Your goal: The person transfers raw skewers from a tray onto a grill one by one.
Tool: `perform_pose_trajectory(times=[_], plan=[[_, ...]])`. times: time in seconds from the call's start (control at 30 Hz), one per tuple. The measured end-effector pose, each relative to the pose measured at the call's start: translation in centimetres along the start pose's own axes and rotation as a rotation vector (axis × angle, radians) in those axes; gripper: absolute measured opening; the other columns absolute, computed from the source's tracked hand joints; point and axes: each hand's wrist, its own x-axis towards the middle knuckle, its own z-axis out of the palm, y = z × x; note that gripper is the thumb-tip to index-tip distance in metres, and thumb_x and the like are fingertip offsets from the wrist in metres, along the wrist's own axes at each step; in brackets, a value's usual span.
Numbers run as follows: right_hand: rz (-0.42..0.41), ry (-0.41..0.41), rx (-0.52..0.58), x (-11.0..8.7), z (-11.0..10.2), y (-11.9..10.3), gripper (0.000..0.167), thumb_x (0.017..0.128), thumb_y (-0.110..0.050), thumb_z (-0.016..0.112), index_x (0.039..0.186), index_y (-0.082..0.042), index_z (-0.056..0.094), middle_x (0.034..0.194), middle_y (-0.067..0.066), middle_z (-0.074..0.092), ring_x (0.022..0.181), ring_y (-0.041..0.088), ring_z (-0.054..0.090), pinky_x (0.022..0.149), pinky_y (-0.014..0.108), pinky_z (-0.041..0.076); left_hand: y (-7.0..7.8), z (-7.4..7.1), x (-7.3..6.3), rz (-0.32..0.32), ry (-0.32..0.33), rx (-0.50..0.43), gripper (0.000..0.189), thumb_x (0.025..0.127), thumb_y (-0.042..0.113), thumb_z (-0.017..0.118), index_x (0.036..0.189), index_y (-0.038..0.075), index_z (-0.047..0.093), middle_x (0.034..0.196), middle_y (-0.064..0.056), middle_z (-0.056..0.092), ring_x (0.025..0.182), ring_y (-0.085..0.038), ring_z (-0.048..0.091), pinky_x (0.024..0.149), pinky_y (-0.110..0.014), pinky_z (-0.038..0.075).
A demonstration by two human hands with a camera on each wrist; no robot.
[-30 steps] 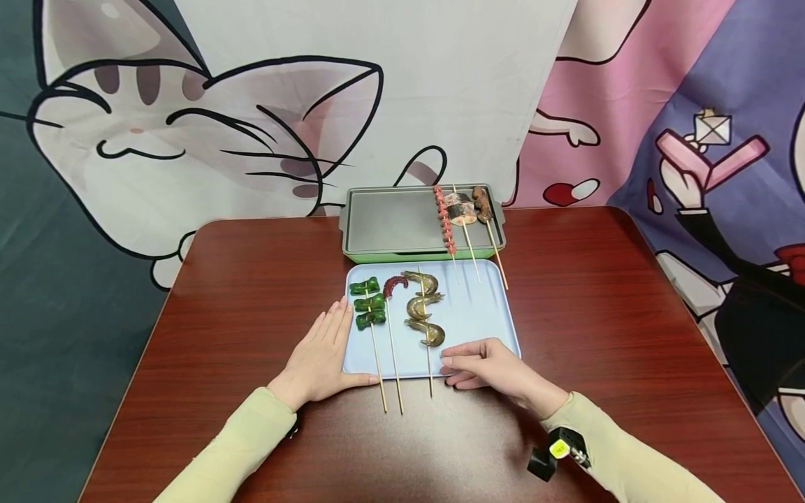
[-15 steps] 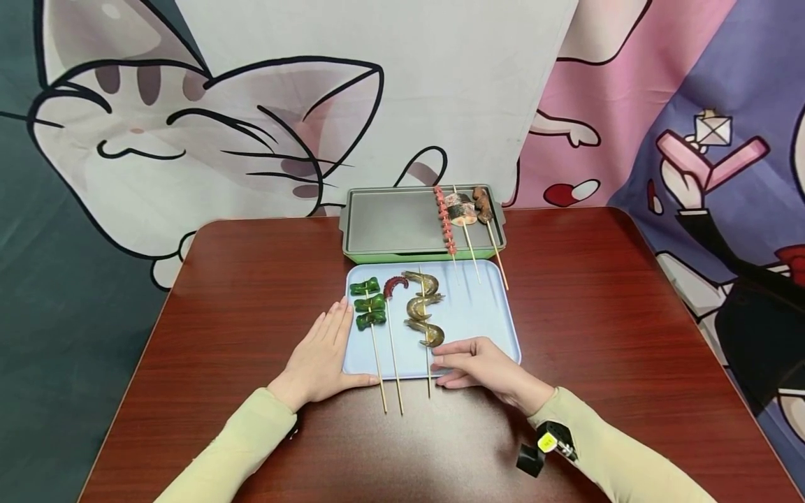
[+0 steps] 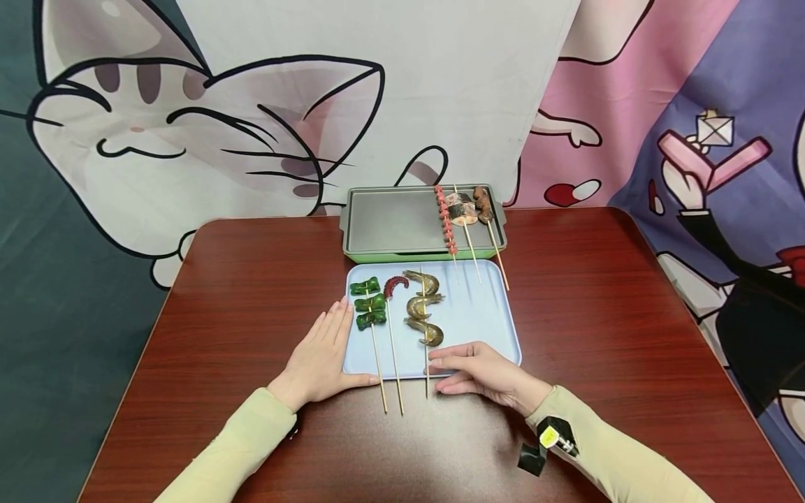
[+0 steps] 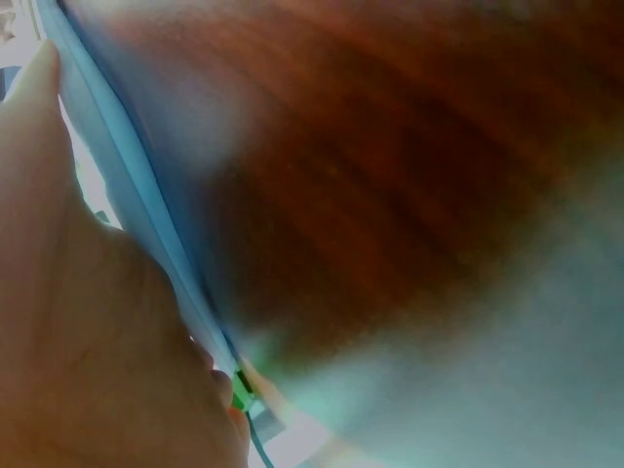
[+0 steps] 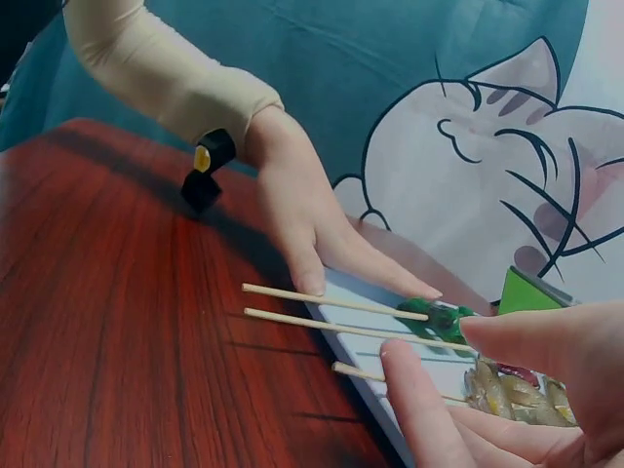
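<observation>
A blue tray carries a green pepper skewer, a dark red curled tentacle-like skewer and a shrimp skewer. Their sticks poke out past its front edge. My left hand lies along the tray's left side, fingers straight, thumb at the front left corner. At the front, my right hand has its fingertips right beside the shrimp skewer's stick, below the lowest shrimp. In the right wrist view, the thumb and a finger stand apart, with the shrimp stick passing behind that finger.
Behind the tray stands a grey-topped green grill box. Across its right side lie a red sausage skewer, a fish-slice skewer and a brown meat skewer. All rest on a dark red wooden table.
My right hand has moved left to the shrimp skewer, and the lower end of its stick has shifted slightly left. The left hand has stayed in place.
</observation>
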Motion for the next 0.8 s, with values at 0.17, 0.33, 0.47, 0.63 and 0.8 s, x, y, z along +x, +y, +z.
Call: perform_pose_trajectory(times=[0.17,0.33,0.47,0.63,0.8], plan=[[-0.015,0.014,-0.006,-0.2,0.1,-0.3,0.046,0.099,-0.007,0.063,0.137,0.017,0.052,0.115,0.024,0.07,0.073,0.012,0.072,0.076,0.028,0.06,0.5,-0.9,0.0,-0.012,-0.025,-0.006,0.127,0.082,0.084,0.056,0.157,-0.012,0.019,0.164,-0.028,0.014,0.151,-0.04,0.016,0.121,-0.05,0.019],[-0.024,0.038,-0.014,-0.4,0.2,-0.4,0.045,0.096,-0.003,0.066,0.134,0.018,0.054,0.103,0.018,0.074,0.073,0.011,0.072,0.075,0.027,0.06,0.5,-0.8,0.0,-0.014,-0.033,0.002,0.127,0.082,0.085,0.054,0.157,-0.012,0.019,0.164,-0.028,0.014,0.152,-0.039,0.015,0.121,-0.05,0.019],[-0.044,0.062,-0.018,-0.5,0.4,-0.3,0.044,0.094,0.001,0.065,0.132,0.02,0.053,0.096,0.015,0.073,0.076,0.015,0.072,0.078,0.031,0.06,0.1,-0.1,0.0,-0.01,-0.02,0.002,0.129,0.081,0.089,0.047,0.157,-0.011,0.017,0.165,-0.027,0.012,0.152,-0.038,0.013,0.121,-0.049,0.017],[-0.064,0.082,-0.002,-0.6,0.3,-0.2,0.043,0.094,0.005,0.063,0.132,0.022,0.05,0.096,0.015,0.073,0.078,0.016,0.072,0.081,0.033,0.059,-0.2,0.3,0.0,-0.006,-0.007,-0.004,0.13,0.081,0.09,0.047,0.158,-0.01,0.017,0.166,-0.026,0.011,0.153,-0.037,0.011,0.122,-0.048,0.016],[-0.088,0.087,0.002,-0.7,0.1,0.0,0.044,0.093,0.009,0.062,0.132,0.023,0.048,0.097,0.017,0.072,0.081,0.018,0.072,0.083,0.034,0.059,-0.3,0.6,0.1,-0.009,-0.01,0.011,0.129,0.081,0.091,0.043,0.159,-0.009,0.015,0.166,-0.025,0.009,0.153,-0.035,0.01,0.122,-0.048,0.016]])
